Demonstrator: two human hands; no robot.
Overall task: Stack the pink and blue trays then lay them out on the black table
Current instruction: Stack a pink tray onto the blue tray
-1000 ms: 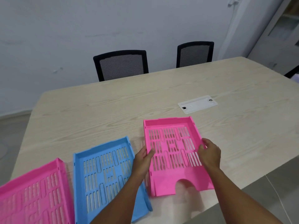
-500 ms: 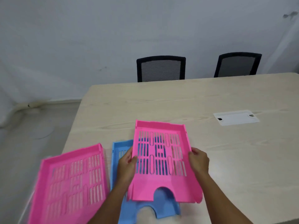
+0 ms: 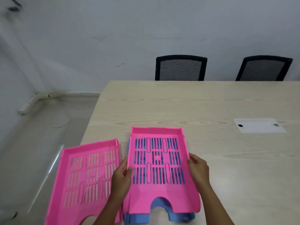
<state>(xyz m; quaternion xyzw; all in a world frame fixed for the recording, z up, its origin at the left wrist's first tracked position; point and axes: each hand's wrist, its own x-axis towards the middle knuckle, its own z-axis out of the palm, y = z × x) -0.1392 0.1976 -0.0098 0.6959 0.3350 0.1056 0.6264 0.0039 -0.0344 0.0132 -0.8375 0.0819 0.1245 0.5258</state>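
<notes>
A pink slotted tray (image 3: 159, 189) sits on top of a blue tray (image 3: 159, 207), whose blue shows through the slots and under the front notch. My left hand (image 3: 121, 177) grips the pink tray's left wall, thumb inside the rim. Its right wall is held by my right hand (image 3: 198, 168). A second pink tray (image 3: 87, 181) lies flat just to the left, close to the table's left edge and touching my left forearm.
The trays lie on a light wood table (image 3: 194, 104). A white cable hatch (image 3: 259, 125) is set in the top at the right. Two black mesh chairs (image 3: 180, 68) (image 3: 263, 69) stand behind the far edge. Bare floor lies left of the table.
Both hands carried the pink tray leftward from the table and brought it down squarely over the blue tray. The view has swung left, bringing the second pink tray fully into sight.
</notes>
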